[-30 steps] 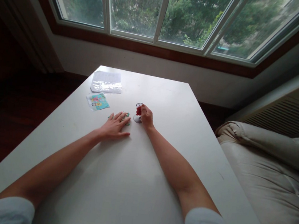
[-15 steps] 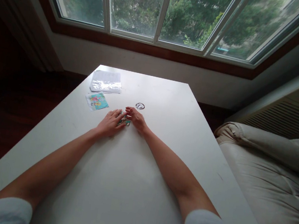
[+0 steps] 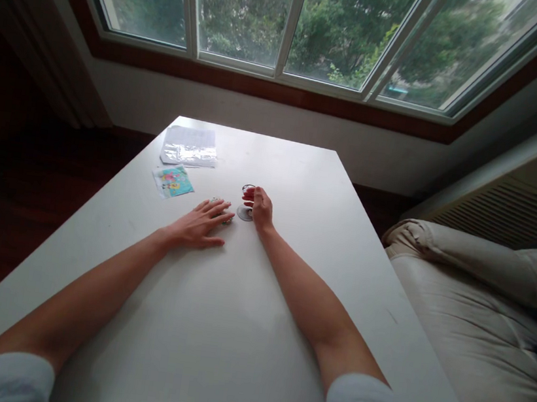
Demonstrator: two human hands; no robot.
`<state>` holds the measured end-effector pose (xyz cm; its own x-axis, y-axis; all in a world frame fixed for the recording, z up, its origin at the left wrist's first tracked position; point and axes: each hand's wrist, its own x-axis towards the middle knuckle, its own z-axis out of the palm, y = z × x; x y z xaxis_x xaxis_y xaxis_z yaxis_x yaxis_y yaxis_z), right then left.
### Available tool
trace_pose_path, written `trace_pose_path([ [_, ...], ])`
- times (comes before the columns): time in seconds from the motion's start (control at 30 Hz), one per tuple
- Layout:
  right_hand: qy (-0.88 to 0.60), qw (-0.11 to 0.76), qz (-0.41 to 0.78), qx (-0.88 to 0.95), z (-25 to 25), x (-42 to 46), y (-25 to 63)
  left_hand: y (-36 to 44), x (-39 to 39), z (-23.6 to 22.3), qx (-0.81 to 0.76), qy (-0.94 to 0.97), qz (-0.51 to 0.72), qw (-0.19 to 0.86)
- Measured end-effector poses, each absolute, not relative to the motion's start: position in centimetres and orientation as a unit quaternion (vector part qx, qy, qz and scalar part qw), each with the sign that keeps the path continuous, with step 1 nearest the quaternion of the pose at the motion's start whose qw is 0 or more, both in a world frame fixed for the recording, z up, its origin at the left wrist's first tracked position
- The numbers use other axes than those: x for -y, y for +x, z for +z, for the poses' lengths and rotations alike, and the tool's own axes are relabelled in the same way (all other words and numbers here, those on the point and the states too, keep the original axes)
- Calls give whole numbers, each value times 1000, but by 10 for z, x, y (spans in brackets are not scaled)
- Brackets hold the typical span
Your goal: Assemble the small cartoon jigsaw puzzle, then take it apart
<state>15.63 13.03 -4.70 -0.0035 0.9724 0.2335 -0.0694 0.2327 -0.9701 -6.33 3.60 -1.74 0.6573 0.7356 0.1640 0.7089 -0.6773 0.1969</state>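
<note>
White tabletop [image 3: 241, 329] lies under both my arms, which reach forward from light grey sleeves [image 3: 11, 375] and draw together near the middle. My left hand [image 3: 200, 222] is palm down and flat, fingers spread and slanting forward to the right, thumb held out on the near side. It covers most of a little cluster of small pieces [image 3: 227, 221], which shows past my fingers. Just beside it, my right hand [image 3: 262, 207] is turned up on its side, wrist bent inward and fingers curled to the left; I can't tell whether they pinch anything. They sit just beside a dark-rimmed round thing [image 3: 248, 189], with a grey disc [image 3: 243, 214] nearer me, partly behind that hand. Farther left lie a bright picture card [image 3: 175, 181] and a clear plastic packet [image 3: 189, 146].
</note>
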Motion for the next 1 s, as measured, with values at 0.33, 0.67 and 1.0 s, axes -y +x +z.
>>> trace_pose_path([
  [0.33,-408,565,455,555,-45,-124,151,-54,-37,-20,-481,860,168,6],
  [0.67,-418,559,451,556,-42,-121,152,-41,-45,-23,-491,865,98,13],
  [1.0,-425,557,455,549,-41,-123,152,-30,-68,-33,-541,828,148,23],
])
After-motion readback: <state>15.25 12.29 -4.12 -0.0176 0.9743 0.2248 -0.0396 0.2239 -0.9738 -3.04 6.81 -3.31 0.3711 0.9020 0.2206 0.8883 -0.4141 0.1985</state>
